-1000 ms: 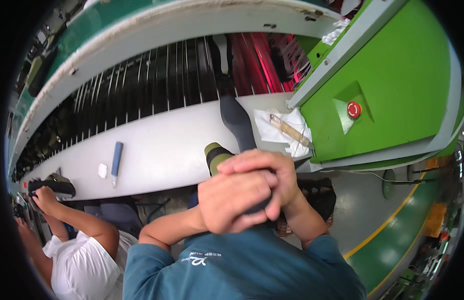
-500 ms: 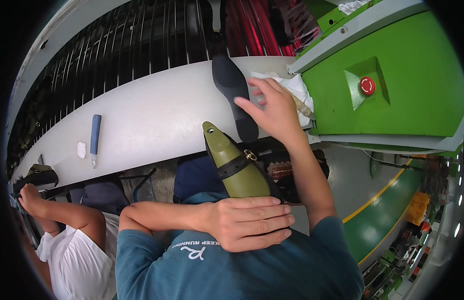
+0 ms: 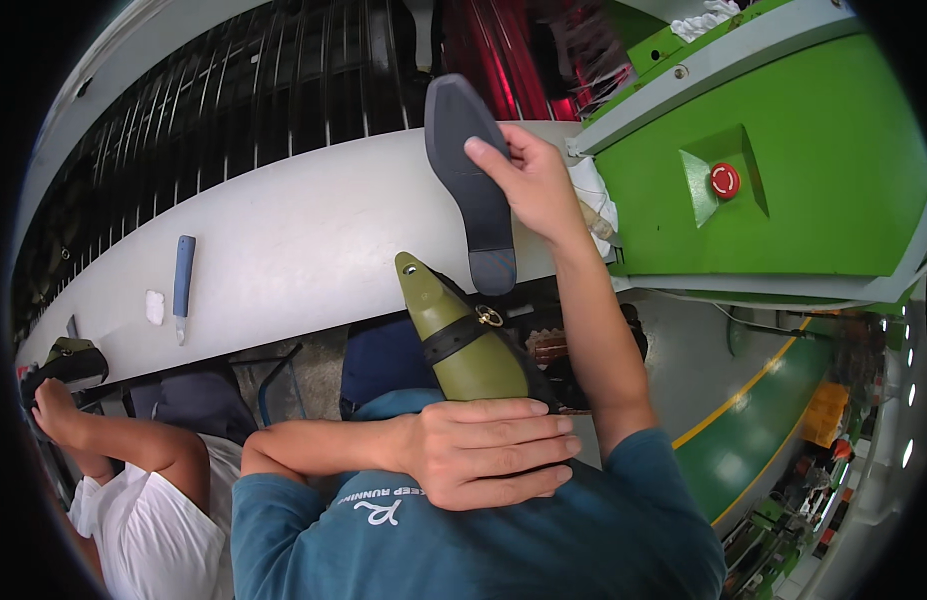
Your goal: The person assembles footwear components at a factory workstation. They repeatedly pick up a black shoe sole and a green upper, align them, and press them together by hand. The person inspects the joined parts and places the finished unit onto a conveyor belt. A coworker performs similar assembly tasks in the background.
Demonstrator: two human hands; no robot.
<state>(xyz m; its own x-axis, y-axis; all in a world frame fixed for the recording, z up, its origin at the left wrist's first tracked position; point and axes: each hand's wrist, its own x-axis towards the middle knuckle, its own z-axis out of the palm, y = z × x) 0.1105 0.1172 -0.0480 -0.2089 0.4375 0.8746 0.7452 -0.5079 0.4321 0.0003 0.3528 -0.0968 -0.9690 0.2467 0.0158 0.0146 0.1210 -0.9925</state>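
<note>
My left hand (image 3: 492,455) is wrapped round an olive-green shoe last (image 3: 476,368), held against my chest with its toe pointing up toward the bench. A black strap with a gold ring buckle (image 3: 490,316) crosses the last, and dark upper material runs along its right side. With thumb on the face and fingers behind, my right hand (image 3: 537,185) grips a dark grey shoe sole (image 3: 452,125) by the edge of its forefoot. The sole is lifted at that end and its heel hangs near the bench's front edge, right of the last.
On the white bench (image 3: 304,235) lie a blue-handled knife (image 3: 185,275) and a white wad (image 3: 155,307). At right stand a white cloth (image 3: 594,190) and a green machine with a red button (image 3: 725,181). A co-worker's hand (image 3: 56,410) holds another last at far left.
My right hand has closed on the sole, which lay on the bench, and raised its forefoot end. My left hand still holds the shoe last in much the same place.
</note>
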